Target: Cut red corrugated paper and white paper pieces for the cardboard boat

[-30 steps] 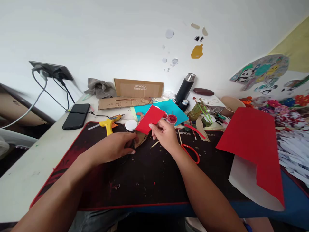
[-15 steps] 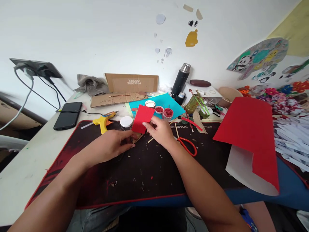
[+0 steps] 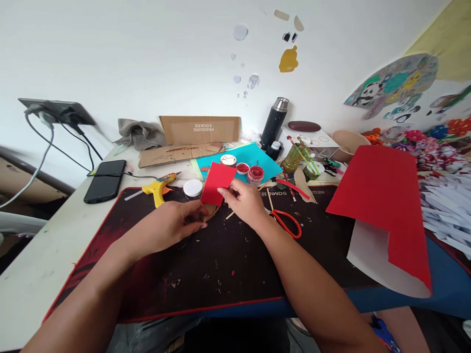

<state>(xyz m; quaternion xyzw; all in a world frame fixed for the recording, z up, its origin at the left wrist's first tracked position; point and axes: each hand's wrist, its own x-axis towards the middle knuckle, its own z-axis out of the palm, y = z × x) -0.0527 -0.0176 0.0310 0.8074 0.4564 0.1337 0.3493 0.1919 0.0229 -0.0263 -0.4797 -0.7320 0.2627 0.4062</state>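
Observation:
My right hand is closed on a small red paper piece, thumb on its face, holding it tilted up above the mat. Below the paper's lower edge, my left hand pinches a brown cardboard piece with a curved edge. The red paper partly covers this cardboard, and I cannot tell whether the two touch. Orange-handled scissors lie just right of my right wrist, with their blades mostly hidden. A yellow glue gun rests beyond my left hand, near a white round lid.
Open paint jars stand on a blue sheet. A large curled red paper lies on the right, beside a pile of white paper strips. A phone, cables and a black thermos are further back. Scraps dot the dark mat.
The view has shifted slightly. My left hand's grip has moved a little on the cardboard, more of which shows beneath the red paper. My right hand still holds the paper.

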